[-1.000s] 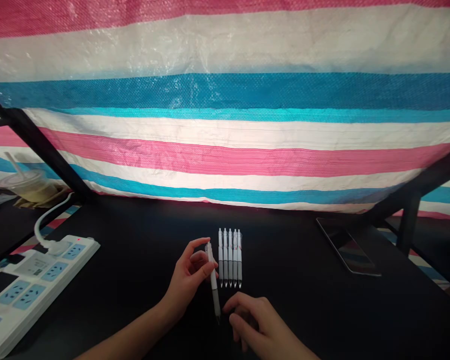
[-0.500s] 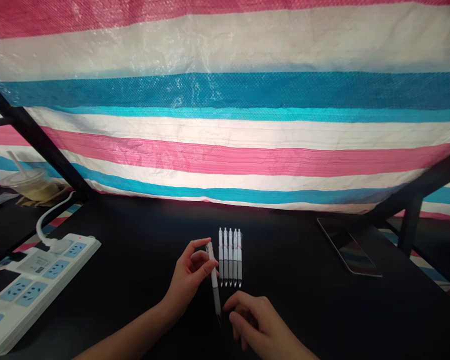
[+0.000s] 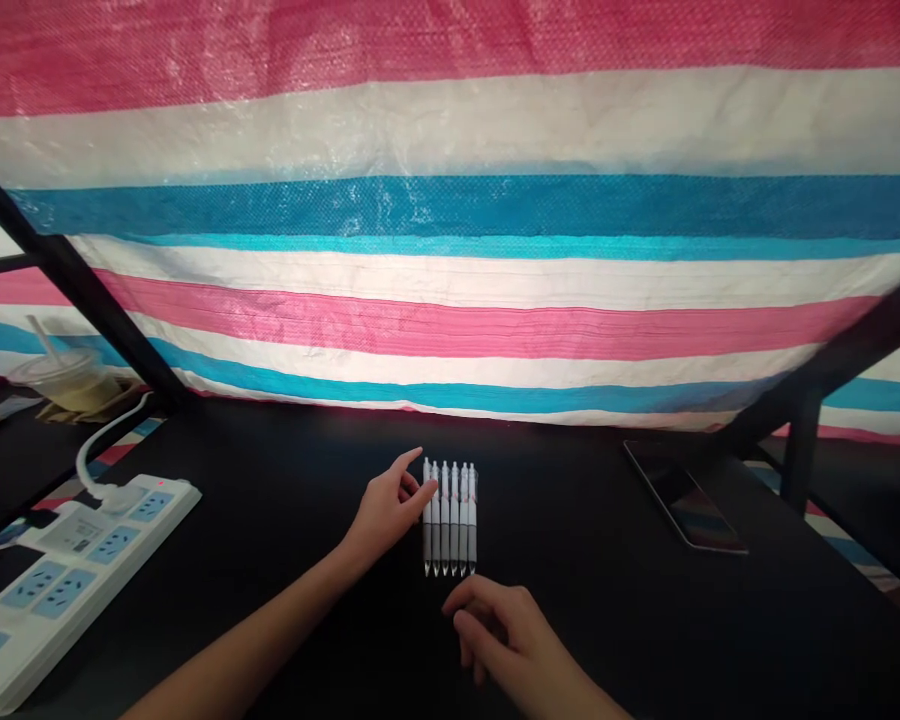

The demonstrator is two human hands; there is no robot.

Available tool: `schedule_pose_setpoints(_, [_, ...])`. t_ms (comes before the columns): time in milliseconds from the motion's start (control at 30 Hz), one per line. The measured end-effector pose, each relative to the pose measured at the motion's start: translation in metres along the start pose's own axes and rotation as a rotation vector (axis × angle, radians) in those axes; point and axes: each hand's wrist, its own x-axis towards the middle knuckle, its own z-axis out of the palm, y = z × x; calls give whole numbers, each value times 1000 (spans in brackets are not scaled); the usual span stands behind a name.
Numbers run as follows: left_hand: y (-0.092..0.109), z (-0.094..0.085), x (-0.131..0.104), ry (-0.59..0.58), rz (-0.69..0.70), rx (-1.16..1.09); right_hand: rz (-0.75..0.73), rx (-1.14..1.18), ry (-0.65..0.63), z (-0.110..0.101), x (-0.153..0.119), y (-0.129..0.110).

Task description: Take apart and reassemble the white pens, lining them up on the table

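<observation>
A row of white pens [image 3: 448, 518] lies side by side at the middle of the black table [image 3: 285, 560], tips toward six o'clock. The left hand [image 3: 387, 510] sits at the row's nine o'clock, fingertips touching the outermost pen, gripping nothing. The right hand [image 3: 504, 640] rests at six o'clock, loosely curled and empty. A phone [image 3: 682, 495] lies at three o'clock, a power strip [image 3: 67, 575] at nine.

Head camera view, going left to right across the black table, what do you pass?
Power strip → left hand → row of pens → phone. The right hand sits nearer the camera, just below the pens.
</observation>
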Motion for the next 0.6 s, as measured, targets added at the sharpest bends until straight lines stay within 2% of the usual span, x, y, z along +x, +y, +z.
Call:
schedule_pose_setpoints(133, [11, -4, -13, -97, -87, -42, -150, -170, 216, -7, 1, 1])
schedule_pose_setpoints(233, [13, -8, -27, -154, -132, -99, -192, -203, 323, -13, 4, 2])
schedule_pose_setpoints(433, [14, -9, -47, -187, -81, -121, -292, -204, 468, -16, 10, 9])
schedule_pose_setpoints(500, [23, -9, -56, -163, -42, -110, -366, -203, 542, -17, 9, 11])
schedule_pose_setpoints(533, [30, -11, -62, -91, 18, -107, -412, -197, 583, -17, 8, 12])
schedule_pose_setpoints(600, [45, -17, -82, 138, 245, -79, -517, -187, 670, -20, 6, 12])
